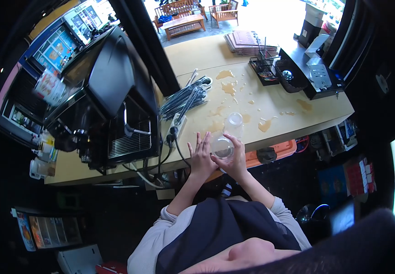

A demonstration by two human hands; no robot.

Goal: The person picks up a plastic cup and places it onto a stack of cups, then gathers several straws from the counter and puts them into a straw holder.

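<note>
A clear round plastic cup or lid (pixel 222 147) is between my hands near the counter's front edge. My right hand (pixel 235 157) curls around its right side, thumb and fingers on the rim. My left hand (pixel 201 157) lies against its left side with fingers stretched and spread. Just behind it another clear plastic cup (pixel 235 120) is on the counter (pixel 197 122). Brown liquid puddles (pixel 228 88) are spread over the counter beyond the cups, with more drops (pixel 265 125) to the right.
At left is a black espresso machine (pixel 115 91); beside it lie a bundle of wrapped straws (pixel 186 98) and a power strip (pixel 176 128) with cables. Farther back are stacked folders (pixel 247 43), a black organizer (pixel 264 71) and a black cash drawer (pixel 318 77).
</note>
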